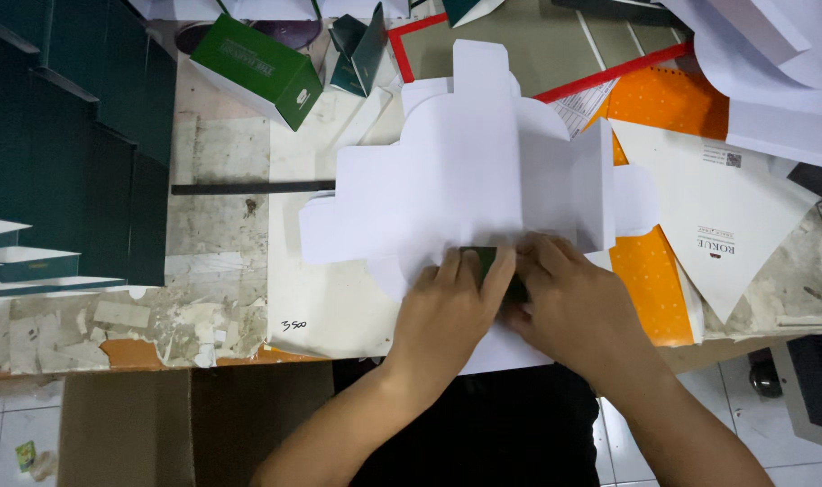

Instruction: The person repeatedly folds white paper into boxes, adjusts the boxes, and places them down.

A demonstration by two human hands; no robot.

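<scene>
A white die-cut cardboard box blank (469, 176) lies flat, plain side up, on the worktable (217, 225), with one side panel (594, 185) folded upright at its right. My left hand (447, 316) and my right hand (569, 307) press together on the blank's near edge. Their fingers pinch a small dark green flap (485, 260) of the blank between them; most of that flap is hidden under the fingers.
A stack of dark green folded boxes (68, 144) fills the left side. One green box (257, 68) lies at the back. Orange dotted sheets (668, 104), white printed sheets (726, 216) and a black strip (248, 188) lie around. The table's worn front edge (113, 347) is near me.
</scene>
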